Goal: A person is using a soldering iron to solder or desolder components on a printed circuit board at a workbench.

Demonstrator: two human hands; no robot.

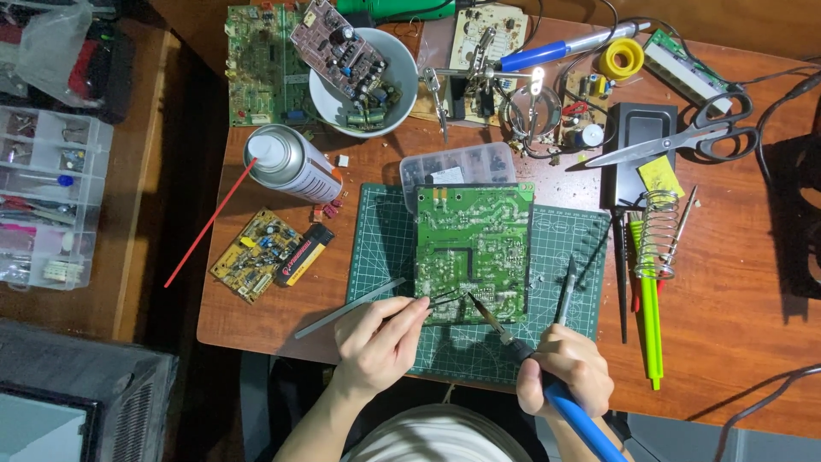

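Left hand (pixel 376 342) pinching tweezers (pixel 436 304), right hand (pixel 564 372) gripping soldering iron (pixel 513 342), both tips meeting on green board (pixel 475 248) just ahead of the fingers.

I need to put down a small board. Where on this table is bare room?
Bare wood lies right of the green pens, toward the table edge, and a smaller patch between the yellow board and the mat. The back is crowded around the bowl and scissors.
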